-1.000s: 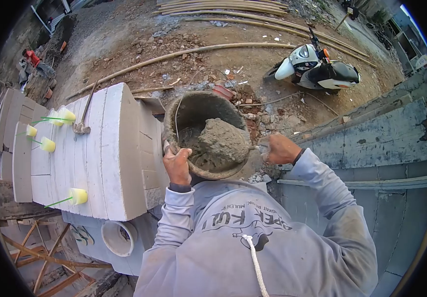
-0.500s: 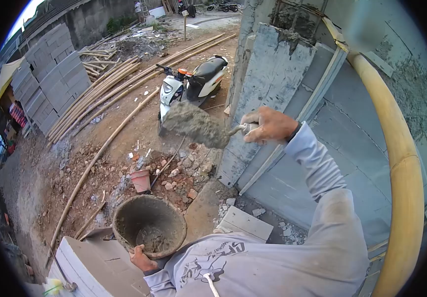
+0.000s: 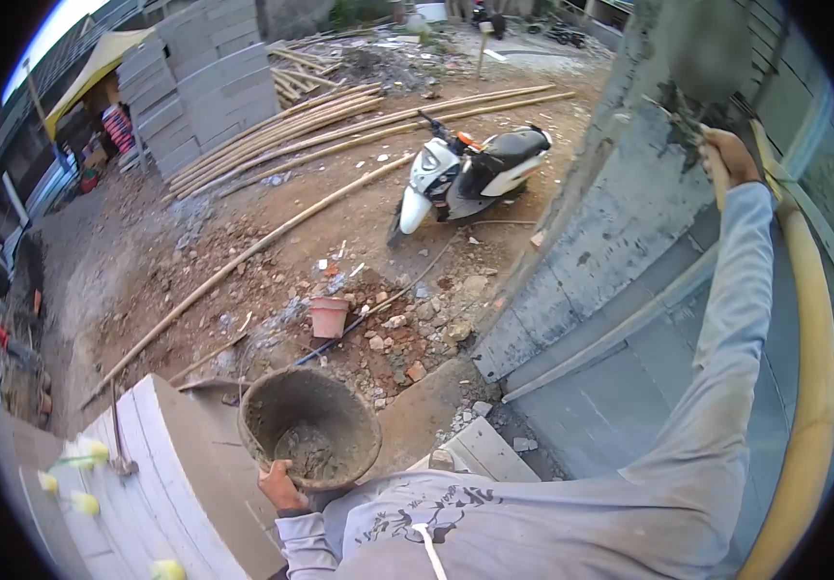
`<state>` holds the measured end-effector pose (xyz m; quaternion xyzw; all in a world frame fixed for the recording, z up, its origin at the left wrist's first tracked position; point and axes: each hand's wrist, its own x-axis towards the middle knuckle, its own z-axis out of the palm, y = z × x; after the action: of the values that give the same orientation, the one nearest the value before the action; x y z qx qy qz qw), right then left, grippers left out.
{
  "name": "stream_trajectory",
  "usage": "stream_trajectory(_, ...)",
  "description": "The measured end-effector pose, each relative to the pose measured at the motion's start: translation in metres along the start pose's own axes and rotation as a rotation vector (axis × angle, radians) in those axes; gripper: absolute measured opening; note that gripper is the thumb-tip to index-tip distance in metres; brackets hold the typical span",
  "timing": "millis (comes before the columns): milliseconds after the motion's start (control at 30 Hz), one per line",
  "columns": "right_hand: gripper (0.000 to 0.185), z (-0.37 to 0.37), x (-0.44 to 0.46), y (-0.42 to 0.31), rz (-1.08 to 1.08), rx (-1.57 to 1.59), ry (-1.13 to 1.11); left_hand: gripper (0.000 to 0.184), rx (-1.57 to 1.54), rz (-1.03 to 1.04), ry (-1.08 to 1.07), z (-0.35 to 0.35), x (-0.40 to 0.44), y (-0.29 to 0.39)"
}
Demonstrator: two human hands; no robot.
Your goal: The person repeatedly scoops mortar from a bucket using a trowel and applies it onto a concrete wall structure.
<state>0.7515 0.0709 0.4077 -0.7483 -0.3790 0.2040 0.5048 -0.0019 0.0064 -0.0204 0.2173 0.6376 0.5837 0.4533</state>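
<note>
My left hand [image 3: 282, 486] is closed on the near rim of a mortar-caked bucket [image 3: 264, 406], low in the view. Wet mortar [image 3: 312, 452] lies in its bottom. At the upper right, my right hand [image 3: 730, 160] is wrapped around a trowel, raised to the top of a grey-smeared formwork board [image 3: 610, 227] that leans along the column. Most of the trowel is hidden or blurred there. Dark mortar [image 3: 680, 108] clings around the board's upper end, close to my fingers.
A thick bamboo pole [image 3: 809, 358] curves up the right side. Light blocks [image 3: 180, 483] form a wall at lower left. Beyond stand a parked scooter [image 3: 480, 169], a red pot [image 3: 329, 316], rubble, long bamboo poles [image 3: 281, 135] and stacked grey blocks [image 3: 199, 92].
My right hand has moved up and right with the mortar-loaded trowel, reaching the board's top. My left hand still grips the bucket. The view has shifted.
</note>
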Motion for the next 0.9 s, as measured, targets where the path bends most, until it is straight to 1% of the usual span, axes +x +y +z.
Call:
stream_trajectory(33,0.025,0.019,0.002,0.006,-0.002,-0.057,-0.044,0.025,-0.042,-0.061,0.089,0.011,-0.014,0.018)
stream_trajectory(67,0.023,0.046,-0.004,0.009,0.065,-0.125,-0.036,0.018,-0.021,0.019,0.083,0.014,-0.022,0.03)
stream_trajectory(100,0.023,0.071,0.006,0.035,-0.016,-0.116,-0.102,0.01,-0.038,0.09,0.146,0.007,-0.016,0.021)
stream_trajectory(133,0.022,0.095,0.019,0.061,-0.096,-0.102,-0.169,0.009,0.028,0.112,0.188,-0.009,-0.004,-0.004)
stream_trajectory(167,0.021,0.139,0.005,0.073,-0.14,-0.125,-0.224,0.015,0.174,0.166,0.235,-0.013,-0.003,0.001)
stream_trajectory(200,0.019,0.191,-0.019,0.08,-0.152,-0.022,-0.296,0.022,0.136,0.152,0.246,-0.017,0.001,0.005)
stream_trajectory(233,0.016,0.24,-0.042,0.085,-0.245,-0.076,-0.416,0.023,0.205,0.126,0.28,-0.022,0.001,0.012)
stream_trajectory(267,0.013,0.282,-0.082,0.074,-0.195,-0.076,-0.566,0.025,0.275,0.09,0.29,-0.017,-0.005,0.036)
stream_trajectory(333,0.013,0.368,-0.162,0.05,-0.086,-0.097,-0.866,0.025,0.324,0.18,0.325,-0.022,0.008,0.027)
stream_trajectory(367,0.019,0.401,-0.158,0.075,-0.146,-0.27,-1.092,0.025,0.351,0.225,0.345,-0.025,0.011,0.023)
stream_trajectory(400,0.028,0.434,-0.176,0.08,-0.458,-0.369,-1.241,0.023,0.388,0.245,0.359,-0.026,0.012,0.023)
stream_trajectory(433,0.038,0.467,-0.194,0.086,-0.789,-0.415,-1.334,0.021,0.426,0.266,0.371,-0.024,0.012,0.023)
stream_trajectory(467,0.038,0.491,-0.219,0.087,-0.888,-0.427,-1.367,0.019,0.466,0.288,0.382,-0.025,0.013,0.025)
stream_trajectory(500,0.039,0.513,-0.242,0.09,-0.984,-0.436,-1.398,0.019,0.436,0.227,0.32,-0.027,0.01,0.032)
stream_trajectory(567,0.035,0.554,-0.288,0.086,-1.211,-0.735,-1.315,0.02,0.481,0.2,0.333,-0.031,0.006,0.034)
stream_trajectory(633,0.025,0.595,-0.319,0.088,-1.392,-0.976,-1.314,0.02,0.494,0.197,0.325,-0.029,0.0,0.038)
stream_trajectory(700,0.019,0.653,-0.335,0.129,-1.466,-0.974,-1.213,0.023,0.564,0.205,0.284,-0.027,0.002,0.028)
stream_trajectory(767,0.015,0.687,-0.354,0.139,-1.533,-0.984,-1.146,0.027,0.624,0.216,0.244,-0.025,-0.005,0.026)
stream_trajectory(800,0.014,0.702,-0.364,0.133,-1.57,-0.987,-1.107,0.029,0.653,0.244,0.226,-0.022,-0.008,0.033)
stream_trajectory(833,0.013,0.717,-0.367,0.137,-1.677,-0.949,-1.052,0.03,0.679,0.349,0.291,-0.021,-0.006,0.03)
stream_trajectory(867,0.013,0.717,-0.375,0.118,-1.57,-1.033,-1.094,0.031,0.694,0.372,0.301,-0.025,-0.005,0.028)
stream_trajectory(900,0.014,0.712,-0.381,0.118,-1.606,-0.98,-1.058,0.031,0.71,0.396,0.312,-0.03,-0.004,0.027)
